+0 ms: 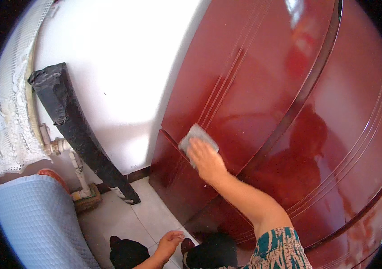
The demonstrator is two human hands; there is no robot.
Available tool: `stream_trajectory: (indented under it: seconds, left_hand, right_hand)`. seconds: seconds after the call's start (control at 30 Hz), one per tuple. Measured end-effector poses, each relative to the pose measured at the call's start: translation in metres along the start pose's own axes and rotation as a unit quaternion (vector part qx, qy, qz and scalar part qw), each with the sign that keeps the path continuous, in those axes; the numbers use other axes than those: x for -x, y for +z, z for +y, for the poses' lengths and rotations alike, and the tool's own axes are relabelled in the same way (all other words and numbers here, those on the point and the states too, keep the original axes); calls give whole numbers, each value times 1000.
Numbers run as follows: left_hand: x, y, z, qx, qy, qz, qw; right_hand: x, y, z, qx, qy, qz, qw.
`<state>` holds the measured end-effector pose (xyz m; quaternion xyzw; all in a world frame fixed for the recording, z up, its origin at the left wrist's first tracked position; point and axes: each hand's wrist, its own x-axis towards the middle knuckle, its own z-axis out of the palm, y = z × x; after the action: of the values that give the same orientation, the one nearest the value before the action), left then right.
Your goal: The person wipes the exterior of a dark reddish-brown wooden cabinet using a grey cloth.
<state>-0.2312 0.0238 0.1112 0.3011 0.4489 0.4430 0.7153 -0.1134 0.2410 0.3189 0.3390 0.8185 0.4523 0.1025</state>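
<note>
My right hand (206,159) presses a grey cloth (196,132) against the glossy dark-red cabinet door (253,116). Its fingers lie over the cloth, close to the horizontal seam near the door's left edge. The right arm reaches up and across from a green-and-beige patterned sleeve (278,246). Low in the middle, my left hand (169,245) hangs above the tiled floor with loosely bent fingers, and nothing shows in it.
A long black wrapped bundle (81,130) leans at the white wall (119,67). Left of it are pipes (78,168), a white lace cloth (16,121) and a blue quilted cover (38,219). My feet stand on pale tiles (141,215) before the cabinet.
</note>
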Motion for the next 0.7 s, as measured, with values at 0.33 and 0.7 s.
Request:
stream_trajectory:
  seconds: [0.33, 0.7]
  left_hand:
    - [2, -1, 1, 6, 44, -4, 999]
    - [-8, 0, -15, -37, 62, -18, 997]
  right_hand:
    - [25, -51, 66, -21, 89, 103, 991]
    - [76, -65, 64, 24, 187, 108, 976]
